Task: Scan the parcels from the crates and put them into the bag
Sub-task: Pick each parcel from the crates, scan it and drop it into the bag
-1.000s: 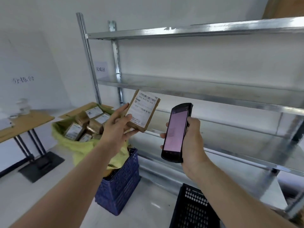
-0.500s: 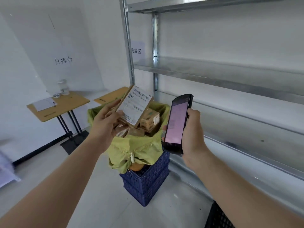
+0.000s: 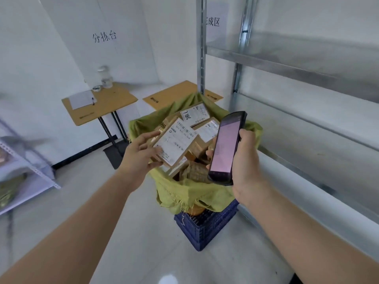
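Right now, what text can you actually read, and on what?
"分拣台": wall sign above the desk.
"成区": paper sign behind the shelf post; its first character is hidden.
"98L L", handwritten: label of a parcel in the bag.
Held parcel label: print too blurred.
Scanner screen: unreadable.

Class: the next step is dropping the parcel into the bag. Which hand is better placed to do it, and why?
Left. The left hand holds the brown cardboard parcel with the white label directly over the open yellow-green woven bag, while the right hand is occupied gripping the black handheld scanner.
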Demonstrator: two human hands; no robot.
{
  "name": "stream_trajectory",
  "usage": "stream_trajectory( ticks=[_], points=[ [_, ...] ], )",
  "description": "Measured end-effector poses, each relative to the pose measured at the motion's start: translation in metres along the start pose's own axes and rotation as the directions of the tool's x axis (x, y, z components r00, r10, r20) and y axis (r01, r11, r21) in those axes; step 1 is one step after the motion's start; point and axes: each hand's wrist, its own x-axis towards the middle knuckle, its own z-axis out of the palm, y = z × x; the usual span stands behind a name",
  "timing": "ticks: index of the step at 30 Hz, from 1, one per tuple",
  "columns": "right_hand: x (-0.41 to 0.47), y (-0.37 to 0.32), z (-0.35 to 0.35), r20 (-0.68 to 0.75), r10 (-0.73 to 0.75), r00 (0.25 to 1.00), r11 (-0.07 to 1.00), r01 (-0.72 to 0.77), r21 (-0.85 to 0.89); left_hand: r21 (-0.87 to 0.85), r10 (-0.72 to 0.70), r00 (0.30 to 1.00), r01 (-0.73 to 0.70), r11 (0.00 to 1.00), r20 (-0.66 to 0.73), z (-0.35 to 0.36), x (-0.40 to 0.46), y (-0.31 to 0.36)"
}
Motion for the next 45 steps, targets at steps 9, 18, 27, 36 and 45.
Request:
stream_trajectory(
  ticks=[9,18,27,36,45],
  points=[
    [0.085,0.045,0.045,-0.226,0.022,0.974,1.0,-0.021,0.007,0.412,-0.082,0.997,0.074,0.908,0.001,-0.02,0.109,-0.043],
    [0.108,0.081,0.094,-0.493,-0.033,0.869,0.999,0.031,-0.013,0.704,-0.195,0.909,-0.135,0.697,0.368,-0.046,0.172,-0.062],
    [0.061,0.09,0.116,-0.615,-0.029,0.788,0.996,0.073,0.047,0.686,-0.165,0.904,-0.17,0.707,0.394,-0.028,0.158,0.012],
    [-0.039,0.077,0.075,-0.704,-0.108,0.702,0.985,0.17,0.018,0.527,-0.205,0.776,-0.187,0.829,0.597,0.04,0.052,0.035],
    [-0.203,0.092,-0.029,-0.792,-0.089,0.604,0.981,0.192,0.036,0.465,-0.216,0.654,-0.234,0.854,0.725,0.112,-0.121,-0.003]
  ],
)
